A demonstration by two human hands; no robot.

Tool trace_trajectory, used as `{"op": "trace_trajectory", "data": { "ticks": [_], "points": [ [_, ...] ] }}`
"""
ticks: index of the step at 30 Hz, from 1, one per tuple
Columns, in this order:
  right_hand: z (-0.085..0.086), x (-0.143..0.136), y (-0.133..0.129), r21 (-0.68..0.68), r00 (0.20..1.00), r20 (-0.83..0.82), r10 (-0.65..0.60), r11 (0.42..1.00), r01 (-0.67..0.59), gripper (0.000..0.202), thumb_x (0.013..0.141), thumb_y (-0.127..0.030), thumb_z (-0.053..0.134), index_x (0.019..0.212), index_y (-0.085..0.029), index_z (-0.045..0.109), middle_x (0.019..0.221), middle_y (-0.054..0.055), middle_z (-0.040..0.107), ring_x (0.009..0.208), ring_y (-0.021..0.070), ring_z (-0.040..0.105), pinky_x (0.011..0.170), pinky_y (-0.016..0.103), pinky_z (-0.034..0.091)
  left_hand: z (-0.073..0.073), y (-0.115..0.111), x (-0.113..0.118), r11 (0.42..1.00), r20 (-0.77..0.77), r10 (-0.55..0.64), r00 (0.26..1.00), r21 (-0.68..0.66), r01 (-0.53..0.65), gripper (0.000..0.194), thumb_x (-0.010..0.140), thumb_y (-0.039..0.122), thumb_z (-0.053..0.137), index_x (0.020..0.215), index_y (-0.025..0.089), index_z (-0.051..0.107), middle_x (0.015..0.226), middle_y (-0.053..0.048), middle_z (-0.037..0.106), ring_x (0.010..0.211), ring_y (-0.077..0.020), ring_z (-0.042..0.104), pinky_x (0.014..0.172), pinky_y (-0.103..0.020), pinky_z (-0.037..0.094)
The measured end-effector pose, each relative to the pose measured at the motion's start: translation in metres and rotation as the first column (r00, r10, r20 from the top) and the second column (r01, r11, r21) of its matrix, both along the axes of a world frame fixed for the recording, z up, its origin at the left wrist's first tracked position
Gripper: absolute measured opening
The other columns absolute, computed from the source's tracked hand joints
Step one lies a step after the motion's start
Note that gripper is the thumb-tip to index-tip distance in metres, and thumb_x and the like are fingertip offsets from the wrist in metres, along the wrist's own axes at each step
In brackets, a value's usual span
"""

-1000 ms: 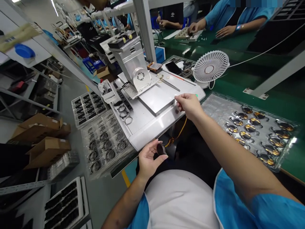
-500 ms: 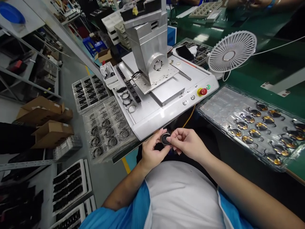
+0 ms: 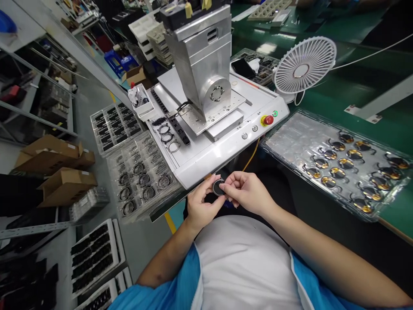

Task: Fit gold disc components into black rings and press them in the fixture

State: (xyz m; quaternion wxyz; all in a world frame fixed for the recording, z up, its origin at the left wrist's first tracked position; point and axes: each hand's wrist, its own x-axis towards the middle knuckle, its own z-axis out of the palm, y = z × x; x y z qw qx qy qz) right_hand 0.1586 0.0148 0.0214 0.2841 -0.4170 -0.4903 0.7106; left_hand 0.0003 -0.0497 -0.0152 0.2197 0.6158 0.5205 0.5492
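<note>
A small round black part with a metallic rim [image 3: 218, 187] is held up just above my lap, in front of the white machine. My left hand [image 3: 202, 202] grips its edge between thumb and fingers. From the other side my right hand [image 3: 247, 191] pinches the same part, with the thumb and index finger over its face. Beyond the hands stands the white machine base [image 3: 206, 159] with a metal block [image 3: 203, 64] on it. Rings [image 3: 167, 137] lie on the base's left side.
Left of the machine is a clear tray of rings [image 3: 111, 172]. On the right lies a tray of black and gold parts [image 3: 284, 133], below a white fan [image 3: 305, 64]. A red button [image 3: 268, 119] sits on the machine's front edge.
The view has shifted slightly, and the hands with the round part appear a little further left. Behind them, the machine's metal block looks turned and its plate has shifted over the base. Both hands keep their hold.
</note>
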Motion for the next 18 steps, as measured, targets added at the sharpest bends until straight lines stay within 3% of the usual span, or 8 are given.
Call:
{"op": "trace_trajectory", "data": {
  "ticks": [6, 9, 14, 16, 18],
  "points": [
    [-0.005, 0.001, -0.001, 0.059, 0.999, 0.039, -0.011, 0.998, 0.008, 0.030, 0.080, -0.040, 0.076, 0.073, -0.019, 0.056, 0.053, -0.003, 0.062, 0.038, 0.0095, 0.052, 0.036, 0.018, 0.038, 0.001, 0.001, 0.000, 1.000, -0.014, 0.017, 1.000, -0.014, -0.017, 0.059, 0.079, 0.010, 0.078, 0.135, 0.023, 0.065, 0.126, -0.011, 0.075, 0.107, -0.0258, 0.077, 0.091, -0.035, 0.067],
    [-0.009, 0.002, -0.004, 0.130, 0.996, 0.041, -0.083, 0.989, 0.077, 0.030, 0.078, -0.039, 0.079, 0.078, -0.019, 0.057, 0.055, -0.005, 0.058, 0.042, 0.0081, 0.050, 0.038, 0.017, 0.037, -0.001, 0.001, 0.001, 1.000, -0.008, 0.007, 1.000, -0.016, -0.007, 0.060, 0.077, 0.009, 0.081, 0.134, 0.024, 0.066, 0.125, -0.010, 0.076, 0.106, -0.0253, 0.077, 0.090, -0.034, 0.067],
    [-0.016, 0.022, -0.001, -0.044, 0.998, -0.055, 0.006, 0.999, -0.009, 0.047, 0.072, -0.059, 0.081, 0.078, -0.019, 0.057, 0.059, -0.003, 0.059, 0.044, 0.0101, 0.050, 0.040, 0.021, 0.043, -0.010, 0.000, 0.009, 0.991, 0.020, -0.126, 0.992, -0.051, 0.127, 0.072, 0.077, 0.012, 0.083, 0.143, 0.028, 0.058, 0.132, -0.011, 0.072, 0.107, -0.0250, 0.076, 0.094, -0.039, 0.066],
    [-0.019, 0.054, 0.008, 0.000, 0.989, 0.015, -0.149, 0.989, 0.149, 0.051, 0.067, -0.064, 0.082, 0.076, -0.020, 0.058, 0.062, -0.001, 0.062, 0.045, 0.0106, 0.049, 0.042, 0.024, 0.044, -0.012, 0.001, 0.009, 0.977, -0.008, -0.201, 0.980, -0.076, 0.199, 0.077, 0.078, 0.017, 0.084, 0.147, 0.028, 0.052, 0.141, -0.013, 0.065, 0.113, -0.0269, 0.073, 0.097, -0.043, 0.065],
    [-0.024, 0.106, 0.016, 0.186, 0.870, 0.188, -0.456, 0.886, 0.425, 0.049, 0.066, -0.064, 0.080, 0.077, -0.021, 0.062, 0.066, 0.002, 0.064, 0.049, 0.0136, 0.051, 0.045, 0.027, 0.044, -0.015, 0.003, 0.007, 0.968, -0.027, -0.232, 0.972, -0.099, 0.229, 0.072, 0.080, 0.020, 0.082, 0.146, 0.026, 0.053, 0.143, -0.015, 0.062, 0.117, -0.0281, 0.071, 0.100, -0.046, 0.063]
  ]
}}
